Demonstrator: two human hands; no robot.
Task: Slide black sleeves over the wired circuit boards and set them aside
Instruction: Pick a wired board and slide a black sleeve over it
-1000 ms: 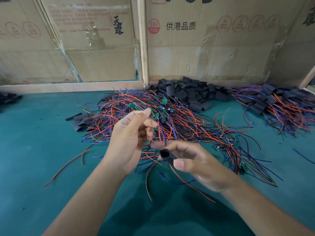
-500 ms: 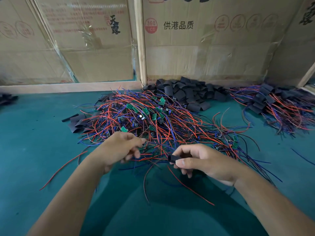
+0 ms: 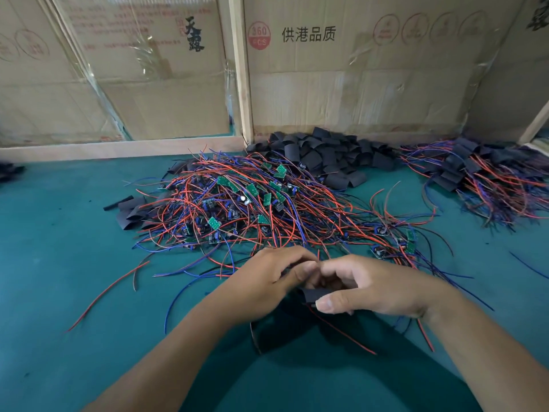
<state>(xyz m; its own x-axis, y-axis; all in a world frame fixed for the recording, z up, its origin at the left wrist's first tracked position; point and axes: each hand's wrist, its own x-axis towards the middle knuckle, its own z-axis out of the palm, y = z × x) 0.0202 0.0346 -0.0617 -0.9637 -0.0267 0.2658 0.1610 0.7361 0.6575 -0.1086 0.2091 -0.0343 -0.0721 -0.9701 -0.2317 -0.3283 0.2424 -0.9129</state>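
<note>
My right hand (image 3: 371, 286) grips a black sleeve (image 3: 315, 293) between thumb and fingers, low over the green table. My left hand (image 3: 270, 278) meets it from the left, fingers curled at the sleeve's open end; what it pinches is hidden, though a red wire (image 3: 341, 331) trails down from between the hands. Behind them lies a big tangle of red and blue wires with small green circuit boards (image 3: 237, 203). A heap of loose black sleeves (image 3: 326, 156) sits at the back.
At the far right lies a pile of sleeved boards with wires (image 3: 481, 179). A few flat sleeves (image 3: 130, 212) lie left of the tangle. Cardboard walls (image 3: 356, 84) and a wooden rail (image 3: 118, 148) close the back. Green table surface (image 3: 59, 263) extends left.
My left hand has dropped from above the tangle and moved right until it touches my right hand at the sleeve. The right hand stayed low, still holding the sleeve.
</note>
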